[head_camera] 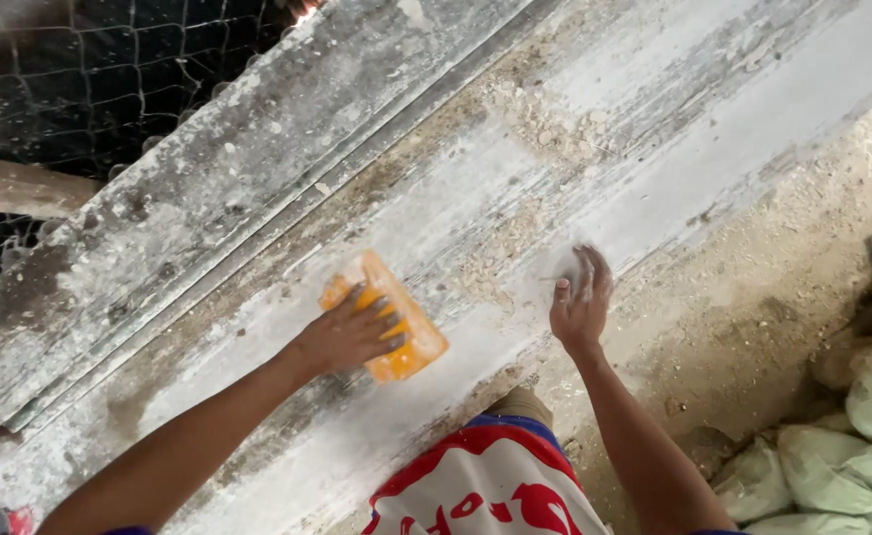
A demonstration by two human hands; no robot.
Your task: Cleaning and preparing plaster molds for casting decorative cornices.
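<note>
**Soft daylight, mild blur at the edges**

Even, diffuse daylight fills the view; the whitewashed ledge (515, 198) reads bright but not blown out. Shadows are weak, with only a faint one under the orange sponge (388, 317). The netted opening (79, 79) at upper left is dim, its detail murky. The right hand (580, 302) looks slightly smeared, perhaps motion blur. The sacks (852, 436) at the corner are soft, and the straight lines bow a little toward the frame edges.

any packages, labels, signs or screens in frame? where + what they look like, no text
Sacks: piled at lower right on the dirt floor, bulging, pale greenish-white, dusty.
Printed cloth: bottom centre, on the person, white with red shapes and a blue edge.
No signs or screens in view.
</note>
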